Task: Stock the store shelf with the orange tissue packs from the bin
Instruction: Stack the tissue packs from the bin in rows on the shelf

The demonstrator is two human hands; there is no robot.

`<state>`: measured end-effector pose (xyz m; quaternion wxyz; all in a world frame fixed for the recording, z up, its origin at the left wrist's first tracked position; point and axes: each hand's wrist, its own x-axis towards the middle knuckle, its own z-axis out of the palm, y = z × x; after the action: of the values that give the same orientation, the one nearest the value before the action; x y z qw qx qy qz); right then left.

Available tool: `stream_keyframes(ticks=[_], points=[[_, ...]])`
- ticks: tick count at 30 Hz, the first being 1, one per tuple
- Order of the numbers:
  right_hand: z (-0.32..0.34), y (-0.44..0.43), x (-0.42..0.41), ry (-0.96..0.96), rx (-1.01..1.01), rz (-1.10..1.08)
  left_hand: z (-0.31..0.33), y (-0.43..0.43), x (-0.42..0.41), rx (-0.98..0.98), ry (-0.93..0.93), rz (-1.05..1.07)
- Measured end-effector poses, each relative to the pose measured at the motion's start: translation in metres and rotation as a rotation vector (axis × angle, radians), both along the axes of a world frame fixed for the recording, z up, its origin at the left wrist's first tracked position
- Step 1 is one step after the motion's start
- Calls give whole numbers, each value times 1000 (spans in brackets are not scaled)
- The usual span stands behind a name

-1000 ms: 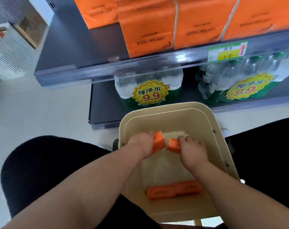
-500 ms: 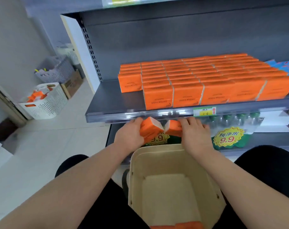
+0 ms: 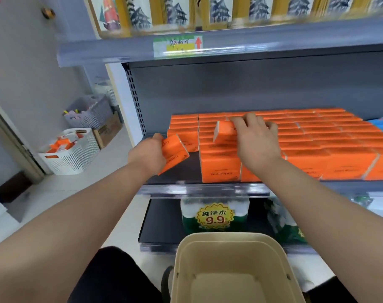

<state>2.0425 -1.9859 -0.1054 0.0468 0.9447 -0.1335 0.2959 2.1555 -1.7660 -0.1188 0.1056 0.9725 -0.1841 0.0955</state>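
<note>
Orange tissue packs [image 3: 317, 145] stand in close rows on the grey middle shelf [image 3: 179, 173] and cover it from near its left end to the right side of the view. At the front left a dark strip of the shelf is bare.

We hold two more packs, one in each hand. Our left hand [image 3: 145, 155] grips the first pack [image 3: 175, 152]. This pack is tilted and hangs over the bare strip, just beside the shorter left column of stocked packs. The thumb lies on its upper edge. The other fingers are hidden behind the pack, so we cannot tell how they lie.

Our right hand [image 3: 257, 143] holds the second pack [image 3: 224, 132] from above. Its fingers [image 3: 249, 121] are curled over the top and pinch the pack. It is raised a little over the rows, and its white end face looks to the left.

The beige bin [image 3: 230, 241] is low in the view, between our knees and before the bottom shelf. On the bottom shelf is a bundle of water bottles [image 3: 214, 206] with a yellow 9.9 label. The upper shelf [image 3: 295, 38] carries a price tag [image 3: 178, 43]. On the floor at the left stand a white basket [image 3: 76, 156], a grey basket [image 3: 92, 112] and a cardboard box [image 3: 108, 130].
</note>
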Motion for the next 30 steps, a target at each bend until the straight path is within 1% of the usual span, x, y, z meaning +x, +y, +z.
stream_keyframes(ticks=[4, 7, 10, 13, 15, 18, 21, 26, 28, 30], points=[[-6, -17, 27, 78, -14, 17, -11, -13, 38, 90, 35, 60], [-15, -28, 38, 83, -34, 45, -22, -28, 58, 191, 63, 92], [-24, -38, 43, 83, -20, 51, -31, -46, 74, 263, -11, 99], [-27, -43, 45, 64, -41, 60, -35, -65, 88, 263, -77, 86], [-27, -45, 46, 67, -53, 59, -36, -76, 95, 210, -61, 63], [-23, -44, 48, 59, -60, 63, -39, -87, 98, 59, -19, 13], [-16, -38, 50, 48, -52, 68, -41, -87, 94, -74, -20, -11], [1, -6, 67, -12, -45, 120, -41, -49, 81, -321, -101, 14], [6, 14, 81, -21, -23, 174, -43, -31, 69, -457, -81, 32], [8, 35, 95, -17, 2, 226, -49, -14, 55, -527, -79, 41]])
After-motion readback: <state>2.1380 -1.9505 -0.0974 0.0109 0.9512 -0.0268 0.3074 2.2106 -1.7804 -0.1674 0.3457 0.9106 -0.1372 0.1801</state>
